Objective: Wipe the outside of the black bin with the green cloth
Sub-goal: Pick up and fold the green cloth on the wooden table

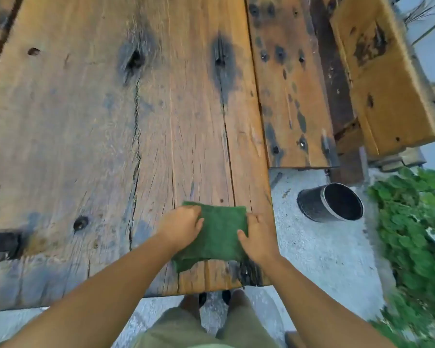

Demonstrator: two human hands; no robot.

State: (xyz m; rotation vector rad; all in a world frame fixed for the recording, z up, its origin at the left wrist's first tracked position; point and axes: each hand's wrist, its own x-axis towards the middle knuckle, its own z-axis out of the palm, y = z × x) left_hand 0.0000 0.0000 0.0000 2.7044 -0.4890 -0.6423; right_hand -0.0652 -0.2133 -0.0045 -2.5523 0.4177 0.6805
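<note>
Both hands rest on the folded green cloth — the left hand gripping its 9 o'clock edge with curled fingers, the right hand laid on its 3 o'clock edge, fingers loosely bent. The cloth lies near the wooden tabletop corner. The black bin lies tipped on the concrete ground at 3 o'clock, well apart — green plants beyond.
</note>
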